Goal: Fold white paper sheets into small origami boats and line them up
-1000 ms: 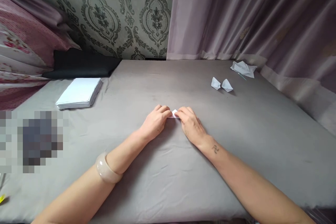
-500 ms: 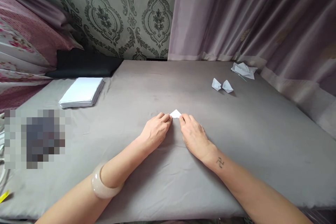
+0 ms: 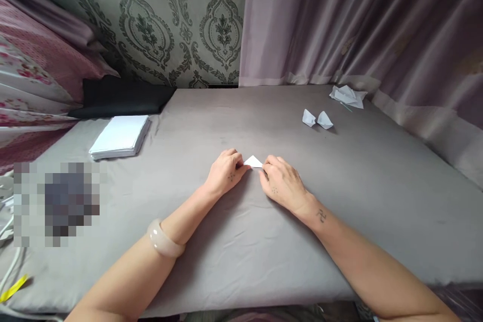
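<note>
A small folded white paper triangle (image 3: 253,162) lies on the grey cloth-covered table (image 3: 241,241) in the middle of the view. My left hand (image 3: 225,173) rests knuckles-up at its left corner, fingers curled and pinching the paper's edge. My right hand (image 3: 282,183) sits at its right corner, fingers bent and pressing on that edge. Both wrists lie on the cloth. A pale bangle (image 3: 165,239) is on my left forearm.
A stack of white paper sheets (image 3: 119,136) lies at the left, before a black cushion (image 3: 121,96). Two small folded paper pieces (image 3: 317,118) and a crumpled paper heap (image 3: 347,96) sit at the far right near the purple curtain (image 3: 358,25).
The paper was mostly covered by my fingertips a second ago; now its triangular tip shows between my hands. Both hands stay at its corners, barely shifted.
</note>
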`<state>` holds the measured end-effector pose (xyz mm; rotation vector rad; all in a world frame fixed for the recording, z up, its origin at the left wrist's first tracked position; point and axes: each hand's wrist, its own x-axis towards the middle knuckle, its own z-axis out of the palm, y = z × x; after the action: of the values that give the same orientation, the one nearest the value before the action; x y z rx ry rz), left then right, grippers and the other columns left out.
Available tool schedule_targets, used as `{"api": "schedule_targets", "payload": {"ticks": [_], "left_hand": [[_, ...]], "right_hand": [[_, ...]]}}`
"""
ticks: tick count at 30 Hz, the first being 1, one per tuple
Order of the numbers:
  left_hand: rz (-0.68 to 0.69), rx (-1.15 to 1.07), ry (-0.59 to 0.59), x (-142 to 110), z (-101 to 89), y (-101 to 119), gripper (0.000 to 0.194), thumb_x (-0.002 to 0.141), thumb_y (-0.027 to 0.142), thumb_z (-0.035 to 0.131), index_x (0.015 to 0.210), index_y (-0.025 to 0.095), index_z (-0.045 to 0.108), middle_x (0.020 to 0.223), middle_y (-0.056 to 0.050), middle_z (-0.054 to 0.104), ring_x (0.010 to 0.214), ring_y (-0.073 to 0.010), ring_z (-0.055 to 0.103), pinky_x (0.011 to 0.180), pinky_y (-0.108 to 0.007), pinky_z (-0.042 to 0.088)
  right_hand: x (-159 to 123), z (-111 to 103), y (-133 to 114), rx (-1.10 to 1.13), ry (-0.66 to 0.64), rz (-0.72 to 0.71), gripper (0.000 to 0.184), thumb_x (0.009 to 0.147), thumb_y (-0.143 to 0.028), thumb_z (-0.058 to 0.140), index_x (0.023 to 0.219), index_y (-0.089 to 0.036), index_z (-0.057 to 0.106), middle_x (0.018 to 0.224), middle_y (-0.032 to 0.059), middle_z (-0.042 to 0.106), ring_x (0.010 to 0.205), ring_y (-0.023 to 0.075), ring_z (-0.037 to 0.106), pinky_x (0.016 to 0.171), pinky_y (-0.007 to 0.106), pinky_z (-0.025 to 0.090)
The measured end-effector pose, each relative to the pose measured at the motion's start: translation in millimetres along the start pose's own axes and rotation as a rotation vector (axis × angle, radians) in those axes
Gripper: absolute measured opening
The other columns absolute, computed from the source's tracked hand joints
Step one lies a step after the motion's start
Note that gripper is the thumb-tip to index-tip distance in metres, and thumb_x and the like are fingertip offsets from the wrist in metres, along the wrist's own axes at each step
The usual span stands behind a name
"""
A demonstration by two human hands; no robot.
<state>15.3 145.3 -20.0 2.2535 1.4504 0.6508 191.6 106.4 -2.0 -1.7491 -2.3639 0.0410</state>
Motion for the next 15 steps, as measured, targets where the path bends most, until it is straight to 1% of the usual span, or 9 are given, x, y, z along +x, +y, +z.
{"api": "schedule_targets", "payload": {"ticks": [1,2,4,7,9,12,13,15], "left_hand": [[-0.001,-0.050,-0.003,3,1.6,-3,0.016,0.084,0.036,0.058,0.082,0.020,0.062,0.085,-0.005,0.058,0.082,-0.0195,0.053,0.069,-0.029,0.043],[-0.008,-0.092,-0.001,5,2.7,-5,0.018,0.081,0.035,0.061,0.090,0.020,0.062,0.087,-0.005,0.059,0.082,-0.0193,0.054,0.071,-0.030,0.044],[-0.014,-0.136,-0.001,7,3.7,-7,0.022,0.079,0.034,0.062,0.097,0.020,0.061,0.090,-0.005,0.059,0.082,-0.0191,0.054,0.074,-0.031,0.045],[-0.025,-0.170,0.003,6,1.9,-4,0.016,0.079,0.031,0.059,0.088,0.019,0.063,0.087,-0.005,0.060,0.079,-0.0179,0.054,0.073,-0.030,0.044],[-0.041,-0.207,0.013,5,-0.3,0,0.012,0.078,0.029,0.058,0.082,0.018,0.063,0.081,-0.004,0.061,0.074,-0.0162,0.053,0.070,-0.028,0.043],[-0.061,-0.258,0.011,3,-2.7,5,0.010,0.076,0.026,0.057,0.079,0.018,0.062,0.071,0.000,0.059,0.065,-0.0132,0.049,0.064,-0.026,0.041],[-0.064,-0.270,0.006,2,-3.0,6,0.010,0.076,0.026,0.057,0.078,0.018,0.062,0.068,0.001,0.058,0.062,-0.0124,0.048,0.062,-0.025,0.039],[-0.065,-0.299,0.002,0,-3.4,8,0.011,0.077,0.027,0.056,0.077,0.018,0.062,0.066,0.002,0.056,0.059,-0.0113,0.045,0.060,-0.024,0.038]], "right_hand": [[2,2,2,0.015,0.023,0.011,0.023,0.091,-0.019,0.045,0.077,-0.017,0.063,0.089,0.0090,0.061,0.084,0.0208,0.055,0.066,0.031,0.042],[4,3,5,0.034,0.045,0.017,0.021,0.091,-0.020,0.046,0.077,-0.017,0.062,0.089,0.0083,0.061,0.083,0.0203,0.056,0.067,0.030,0.041],[8,6,11,0.086,0.075,0.037,0.016,0.090,-0.023,0.051,0.076,-0.018,0.060,0.089,0.0073,0.061,0.082,0.0191,0.055,0.068,0.029,0.040],[12,9,17,0.188,0.069,0.068,0.012,0.087,-0.026,0.057,0.078,-0.019,0.059,0.089,0.0053,0.061,0.081,0.0174,0.055,0.069,0.028,0.039],[13,11,20,0.271,0.075,0.104,0.008,0.085,-0.026,0.059,0.088,-0.018,0.059,0.090,0.0042,0.062,0.080,0.0164,0.056,0.070,0.027,0.039],[15,14,22,0.423,0.076,0.130,0.027,0.082,-0.023,0.060,0.109,-0.018,0.057,0.095,0.0033,0.063,0.077,0.0139,0.056,0.071,0.026,0.041],[16,15,23,0.460,0.071,0.123,0.030,0.082,-0.023,0.060,0.111,-0.019,0.058,0.095,0.0029,0.064,0.076,0.0132,0.056,0.071,0.025,0.041],[18,17,24,0.508,0.061,0.092,0.023,0.082,-0.024,0.059,0.105,-0.020,0.063,0.092,0.0020,0.064,0.074,0.0124,0.056,0.071,0.025,0.042]]}}
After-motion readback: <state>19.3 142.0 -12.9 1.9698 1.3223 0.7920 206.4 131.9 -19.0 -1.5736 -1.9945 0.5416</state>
